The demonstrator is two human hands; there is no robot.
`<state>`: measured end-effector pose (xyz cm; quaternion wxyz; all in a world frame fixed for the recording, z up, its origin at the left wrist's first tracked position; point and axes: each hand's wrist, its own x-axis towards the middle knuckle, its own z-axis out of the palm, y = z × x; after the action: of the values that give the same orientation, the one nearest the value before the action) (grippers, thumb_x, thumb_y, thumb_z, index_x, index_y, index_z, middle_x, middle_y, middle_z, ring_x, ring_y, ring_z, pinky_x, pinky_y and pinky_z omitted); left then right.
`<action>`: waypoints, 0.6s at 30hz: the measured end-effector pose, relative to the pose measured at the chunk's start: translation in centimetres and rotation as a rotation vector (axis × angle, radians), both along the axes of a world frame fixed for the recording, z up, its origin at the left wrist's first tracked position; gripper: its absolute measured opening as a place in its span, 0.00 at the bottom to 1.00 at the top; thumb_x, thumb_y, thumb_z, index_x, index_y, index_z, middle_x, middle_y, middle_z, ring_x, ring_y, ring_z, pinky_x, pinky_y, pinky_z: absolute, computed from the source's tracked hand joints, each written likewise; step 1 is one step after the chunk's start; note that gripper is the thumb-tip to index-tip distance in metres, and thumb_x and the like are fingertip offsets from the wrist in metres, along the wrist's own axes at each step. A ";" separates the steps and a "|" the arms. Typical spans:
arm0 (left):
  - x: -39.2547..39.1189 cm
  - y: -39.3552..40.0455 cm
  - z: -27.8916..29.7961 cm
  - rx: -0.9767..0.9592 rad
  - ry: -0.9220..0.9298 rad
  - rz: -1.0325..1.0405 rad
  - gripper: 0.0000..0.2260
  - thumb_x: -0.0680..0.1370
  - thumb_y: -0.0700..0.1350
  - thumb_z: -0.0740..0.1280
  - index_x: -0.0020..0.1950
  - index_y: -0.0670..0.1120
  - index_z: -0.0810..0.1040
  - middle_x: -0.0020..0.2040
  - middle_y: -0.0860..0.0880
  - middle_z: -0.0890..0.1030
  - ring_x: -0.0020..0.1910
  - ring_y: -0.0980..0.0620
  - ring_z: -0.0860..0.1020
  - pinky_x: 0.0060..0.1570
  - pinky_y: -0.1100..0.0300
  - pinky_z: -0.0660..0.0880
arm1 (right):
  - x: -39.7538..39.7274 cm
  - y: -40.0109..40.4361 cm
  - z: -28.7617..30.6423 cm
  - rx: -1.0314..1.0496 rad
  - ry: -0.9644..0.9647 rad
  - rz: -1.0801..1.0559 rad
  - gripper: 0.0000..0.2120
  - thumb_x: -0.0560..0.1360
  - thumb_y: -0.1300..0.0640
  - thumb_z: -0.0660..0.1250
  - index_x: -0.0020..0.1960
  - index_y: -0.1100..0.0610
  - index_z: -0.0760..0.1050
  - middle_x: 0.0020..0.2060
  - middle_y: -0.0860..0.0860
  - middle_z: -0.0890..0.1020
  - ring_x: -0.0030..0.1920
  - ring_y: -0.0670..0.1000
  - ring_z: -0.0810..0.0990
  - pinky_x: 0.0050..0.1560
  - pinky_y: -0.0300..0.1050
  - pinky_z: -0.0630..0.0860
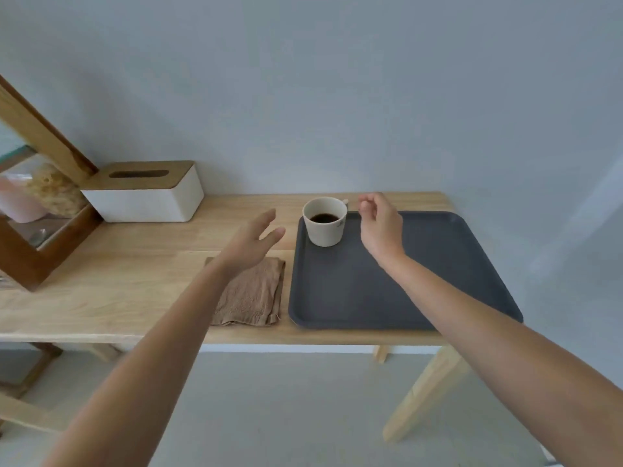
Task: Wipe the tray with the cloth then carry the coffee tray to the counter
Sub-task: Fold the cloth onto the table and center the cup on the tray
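The cloth (251, 293) lies folded flat on the table (128, 284), just beside the tray's (438, 264) left edge at about 9 o'clock from it, its long axis running from the near table edge toward the wall. The left hand (251, 244) hovers directly above the cloth's far end, fingers spread wide and empty, so it looks the nearer hand to grasp it. The right hand (381, 224) hangs over the tray's far part, loosely curled, holding nothing, at 3 o'clock from the cup (324, 221) of coffee standing in the tray's far-left corner.
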<state>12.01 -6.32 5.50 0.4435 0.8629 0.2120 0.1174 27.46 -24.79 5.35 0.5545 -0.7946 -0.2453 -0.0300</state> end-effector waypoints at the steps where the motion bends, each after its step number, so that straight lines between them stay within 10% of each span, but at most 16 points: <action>1: 1.6 -0.5 -0.7 -0.100 -0.024 0.013 0.28 0.79 0.49 0.62 0.77 0.46 0.57 0.76 0.49 0.63 0.74 0.52 0.62 0.69 0.58 0.61 | 1.7 -0.2 -0.7 -0.036 0.120 -0.033 0.13 0.79 0.60 0.54 0.55 0.58 0.76 0.52 0.52 0.82 0.52 0.51 0.79 0.49 0.40 0.73; 8: 6.0 -1.3 -3.8 -0.309 -0.131 -0.015 0.26 0.75 0.32 0.65 0.73 0.43 0.65 0.69 0.48 0.72 0.67 0.50 0.72 0.66 0.54 0.69 | 3.1 1.3 -4.1 -0.154 0.422 0.239 0.18 0.78 0.61 0.55 0.63 0.51 0.75 0.57 0.49 0.81 0.58 0.52 0.79 0.64 0.54 0.75; 14: 6.7 -1.9 -4.4 -0.191 -0.181 0.044 0.22 0.74 0.36 0.68 0.68 0.41 0.71 0.63 0.45 0.78 0.62 0.51 0.77 0.63 0.56 0.73 | 2.6 0.6 -3.6 -0.050 0.440 0.255 0.17 0.78 0.65 0.56 0.61 0.56 0.78 0.49 0.49 0.81 0.55 0.53 0.81 0.61 0.50 0.77; 18: 7.2 -4.3 -3.8 -0.108 -0.198 0.024 0.20 0.75 0.37 0.69 0.66 0.41 0.73 0.58 0.48 0.80 0.57 0.56 0.78 0.53 0.73 0.73 | 3.4 -1.8 -3.9 0.002 0.461 0.230 0.16 0.78 0.67 0.57 0.60 0.57 0.78 0.52 0.52 0.82 0.54 0.51 0.81 0.59 0.48 0.78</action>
<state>19.17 -10.67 1.66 0.5068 0.8192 0.1834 0.1958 30.82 -26.63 1.47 0.5964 -0.7468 -0.2012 0.2150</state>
